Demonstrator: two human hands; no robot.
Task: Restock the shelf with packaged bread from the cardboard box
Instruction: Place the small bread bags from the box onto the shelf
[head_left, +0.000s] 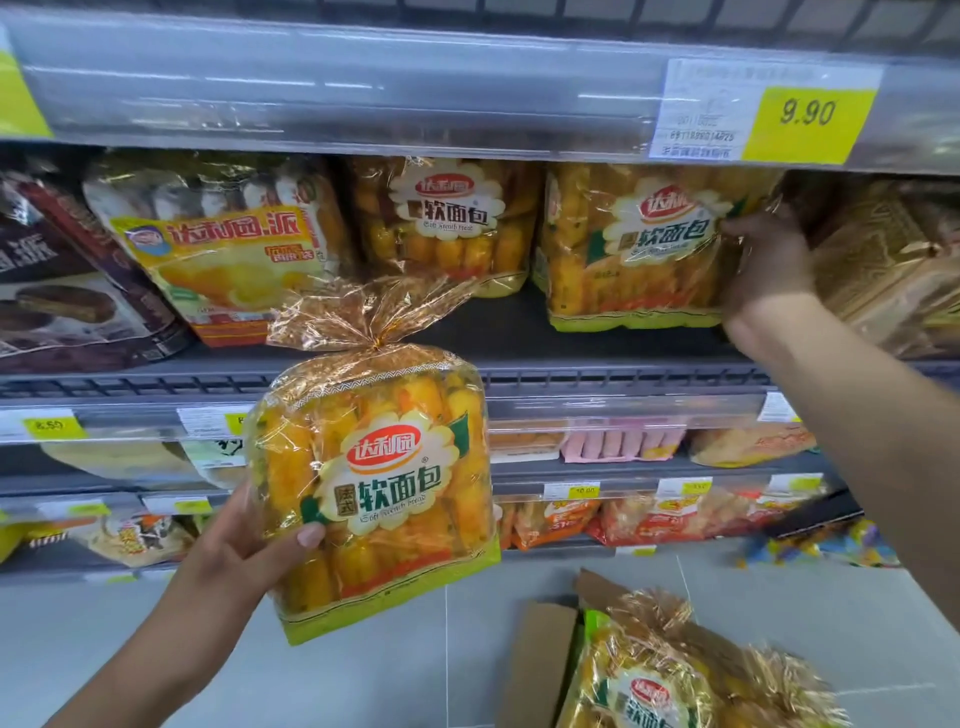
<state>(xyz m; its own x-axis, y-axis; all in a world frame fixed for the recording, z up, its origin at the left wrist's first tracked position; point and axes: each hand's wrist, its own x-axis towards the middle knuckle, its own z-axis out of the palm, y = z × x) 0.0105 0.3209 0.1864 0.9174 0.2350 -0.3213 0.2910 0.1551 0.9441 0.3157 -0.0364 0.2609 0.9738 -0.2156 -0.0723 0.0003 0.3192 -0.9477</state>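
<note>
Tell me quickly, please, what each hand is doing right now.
Left hand: grips a bread bag, held up in front of the shelves.
Right hand: grips the right edge of a second bread bag standing on the shelf.

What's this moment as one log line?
left hand: holds bread bag | right hand: grips shelved bag | cardboard box: more bread inside
</note>
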